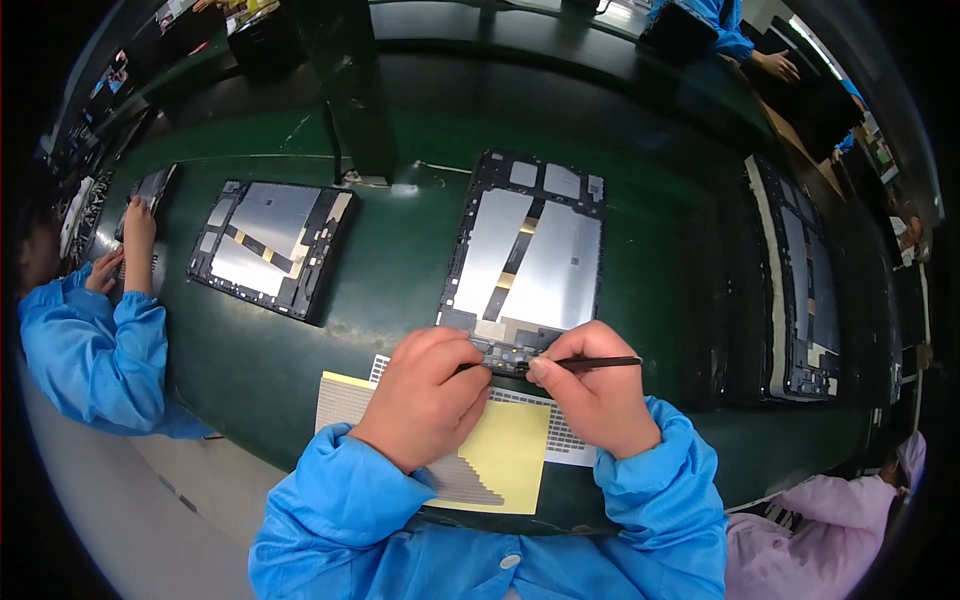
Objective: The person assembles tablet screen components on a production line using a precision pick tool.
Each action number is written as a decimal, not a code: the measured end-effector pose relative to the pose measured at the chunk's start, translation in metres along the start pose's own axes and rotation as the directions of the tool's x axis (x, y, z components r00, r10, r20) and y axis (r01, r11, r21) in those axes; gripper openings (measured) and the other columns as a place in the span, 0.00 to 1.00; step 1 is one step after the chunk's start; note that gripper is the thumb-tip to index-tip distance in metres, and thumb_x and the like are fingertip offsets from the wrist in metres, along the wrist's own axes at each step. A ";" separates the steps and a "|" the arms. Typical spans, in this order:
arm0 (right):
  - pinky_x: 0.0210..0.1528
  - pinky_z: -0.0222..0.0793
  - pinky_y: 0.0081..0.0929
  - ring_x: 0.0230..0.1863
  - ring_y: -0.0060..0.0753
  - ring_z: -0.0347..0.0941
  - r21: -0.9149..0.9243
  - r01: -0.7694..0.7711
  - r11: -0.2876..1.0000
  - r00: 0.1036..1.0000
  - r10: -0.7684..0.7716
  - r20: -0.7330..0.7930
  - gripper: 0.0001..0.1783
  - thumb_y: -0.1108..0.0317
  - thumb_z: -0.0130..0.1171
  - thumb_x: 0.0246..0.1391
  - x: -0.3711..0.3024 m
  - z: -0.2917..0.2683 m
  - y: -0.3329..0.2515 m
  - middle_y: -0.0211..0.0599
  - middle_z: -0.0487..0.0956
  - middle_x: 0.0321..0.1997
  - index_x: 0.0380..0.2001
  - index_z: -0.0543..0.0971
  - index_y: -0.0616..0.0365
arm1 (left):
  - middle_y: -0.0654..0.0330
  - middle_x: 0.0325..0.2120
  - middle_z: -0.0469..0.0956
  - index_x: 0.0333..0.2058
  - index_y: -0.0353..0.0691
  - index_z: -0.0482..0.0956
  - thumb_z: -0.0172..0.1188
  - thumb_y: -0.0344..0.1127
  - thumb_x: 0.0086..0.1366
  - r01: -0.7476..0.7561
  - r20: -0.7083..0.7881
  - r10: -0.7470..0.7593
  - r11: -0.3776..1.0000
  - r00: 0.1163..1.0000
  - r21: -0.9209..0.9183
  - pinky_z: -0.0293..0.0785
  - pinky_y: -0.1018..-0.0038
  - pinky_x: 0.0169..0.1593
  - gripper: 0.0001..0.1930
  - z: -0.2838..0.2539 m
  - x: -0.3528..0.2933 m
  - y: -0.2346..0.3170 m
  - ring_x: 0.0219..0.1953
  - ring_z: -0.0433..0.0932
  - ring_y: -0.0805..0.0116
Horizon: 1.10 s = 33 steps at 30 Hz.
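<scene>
In front of me on the green table lies an opened tablet housing (525,255), its silver inner plate crossed by a black and gold flex cable (514,262). My right hand (605,400) pinches a slim black tool that looks like tweezers (600,362), its tip over the small circuit board (508,358) at the housing's near end. Against the left of that same end rests my left hand (425,395), fingers curled closed. A dark bit shows by its fingertips, too hidden to name.
Beneath my hands lie a yellow sheet (520,450) with grey strips and a white sheet of black labels (568,440). Tablet housings are stacked at left (270,240) and right (800,270). A blue-sleeved co-worker (95,340) works at far left; a pink-sleeved person (810,530) is at lower right.
</scene>
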State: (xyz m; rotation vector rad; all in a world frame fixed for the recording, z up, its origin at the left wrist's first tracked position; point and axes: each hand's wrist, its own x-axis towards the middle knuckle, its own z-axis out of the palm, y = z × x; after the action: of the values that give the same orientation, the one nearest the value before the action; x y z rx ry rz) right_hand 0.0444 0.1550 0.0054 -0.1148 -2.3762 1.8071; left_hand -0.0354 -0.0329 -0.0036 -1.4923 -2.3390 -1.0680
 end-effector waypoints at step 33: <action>0.37 0.70 0.20 0.35 0.19 0.70 0.327 -0.153 0.933 0.988 0.134 0.080 0.08 0.79 0.60 0.49 -0.039 0.006 -0.023 0.33 0.72 0.31 0.31 0.71 0.63 | 0.54 0.39 0.70 0.36 0.41 0.75 0.60 0.22 0.44 0.045 0.048 -0.047 0.998 0.998 0.044 0.66 0.60 0.46 0.17 0.006 -0.001 0.003 0.40 0.69 0.52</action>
State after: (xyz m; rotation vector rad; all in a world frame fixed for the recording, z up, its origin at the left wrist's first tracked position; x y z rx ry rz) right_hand 0.0828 0.1371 0.0227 -0.2047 -2.1060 2.2794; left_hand -0.0311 -0.0289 -0.0065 -1.4721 -2.4248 -0.9963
